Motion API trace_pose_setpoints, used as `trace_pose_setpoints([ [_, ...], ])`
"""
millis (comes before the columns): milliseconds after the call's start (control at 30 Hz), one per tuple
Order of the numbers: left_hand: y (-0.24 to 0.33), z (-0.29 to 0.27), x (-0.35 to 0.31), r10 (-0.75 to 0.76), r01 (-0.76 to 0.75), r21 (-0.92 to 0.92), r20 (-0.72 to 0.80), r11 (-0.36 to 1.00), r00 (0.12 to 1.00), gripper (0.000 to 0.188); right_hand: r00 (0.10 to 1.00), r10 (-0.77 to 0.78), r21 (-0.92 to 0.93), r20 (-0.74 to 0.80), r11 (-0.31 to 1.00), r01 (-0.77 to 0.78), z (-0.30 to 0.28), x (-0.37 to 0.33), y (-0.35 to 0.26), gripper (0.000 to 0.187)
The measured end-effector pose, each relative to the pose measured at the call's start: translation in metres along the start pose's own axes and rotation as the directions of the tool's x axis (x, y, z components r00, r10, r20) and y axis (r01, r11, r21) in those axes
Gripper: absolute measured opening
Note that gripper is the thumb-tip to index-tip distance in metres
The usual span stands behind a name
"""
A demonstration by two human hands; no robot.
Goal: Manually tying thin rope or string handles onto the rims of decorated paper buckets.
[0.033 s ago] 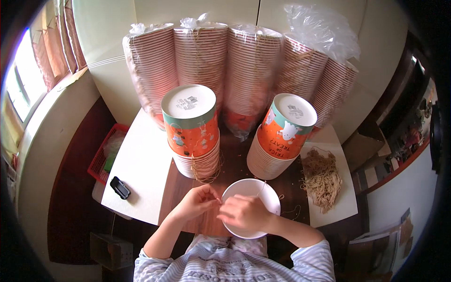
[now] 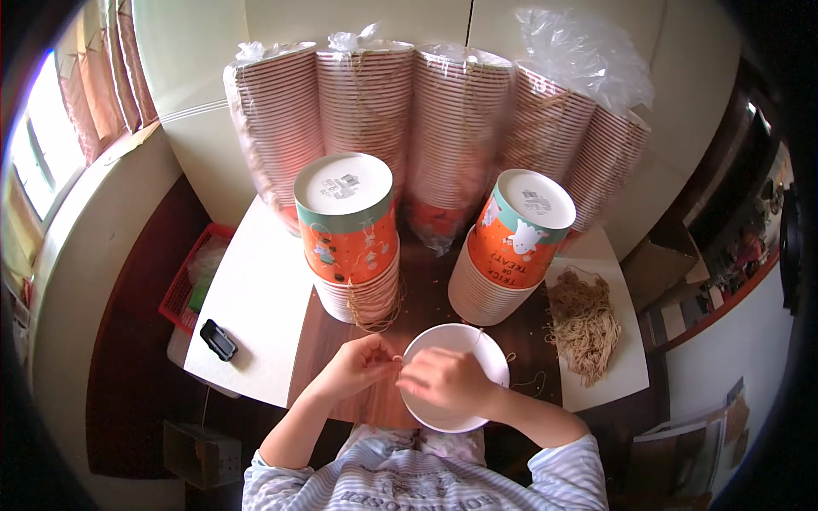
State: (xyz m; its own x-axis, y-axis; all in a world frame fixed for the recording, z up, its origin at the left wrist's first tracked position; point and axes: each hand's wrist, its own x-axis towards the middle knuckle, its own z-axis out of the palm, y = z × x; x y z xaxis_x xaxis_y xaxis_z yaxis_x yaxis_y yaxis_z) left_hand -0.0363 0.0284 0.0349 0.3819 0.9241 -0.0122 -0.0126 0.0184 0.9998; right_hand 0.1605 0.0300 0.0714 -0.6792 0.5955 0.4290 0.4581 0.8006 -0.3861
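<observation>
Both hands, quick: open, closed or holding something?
Left hand: closed in a pinch; anything held is too small to tell.
Right hand: over the white bucket; its grip cannot be told.

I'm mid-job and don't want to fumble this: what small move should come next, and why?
Probably bring the fingertips of the right hand to the thin cord by the left rim of the white cup. The left hand appears to pinch it there, and the right is close by, over the cup's mouth.
</observation>
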Motion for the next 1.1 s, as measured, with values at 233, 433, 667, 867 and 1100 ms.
trace_pose_setpoints([
  [233,0.001,-0.001,0.004,0.054,-0.055,0.235,0.011,0.970,0.998,0.016,0.994,0.106,0.073,-0.039,0.992,-0.103,0.013,0.009,0.017,0.015],
  [433,0.006,0.005,0.003,0.050,-0.049,0.023,-0.067,0.999,0.996,0.020,0.992,0.109,0.010,-0.068,0.994,-0.108,0.015,0.005,0.010,0.008],
  [667,0.001,0.003,-0.013,0.103,-0.013,0.407,-0.200,0.913,0.974,0.019,0.977,0.190,0.177,-0.093,0.969,-0.172,0.019,0.007,0.017,0.006],
  [867,-0.016,0.020,-0.023,0.169,-0.019,0.520,-0.242,0.854,0.955,0.017,0.963,0.270,0.261,0.020,0.928,-0.266,0.018,0.008,0.020,0.007],
  [1100,-0.019,0.025,-0.020,0.310,-0.025,0.656,-0.321,0.754,0.895,0.015,0.961,0.271,0.256,0.052,0.927,-0.275,0.018,0.007,0.022,0.007],
])
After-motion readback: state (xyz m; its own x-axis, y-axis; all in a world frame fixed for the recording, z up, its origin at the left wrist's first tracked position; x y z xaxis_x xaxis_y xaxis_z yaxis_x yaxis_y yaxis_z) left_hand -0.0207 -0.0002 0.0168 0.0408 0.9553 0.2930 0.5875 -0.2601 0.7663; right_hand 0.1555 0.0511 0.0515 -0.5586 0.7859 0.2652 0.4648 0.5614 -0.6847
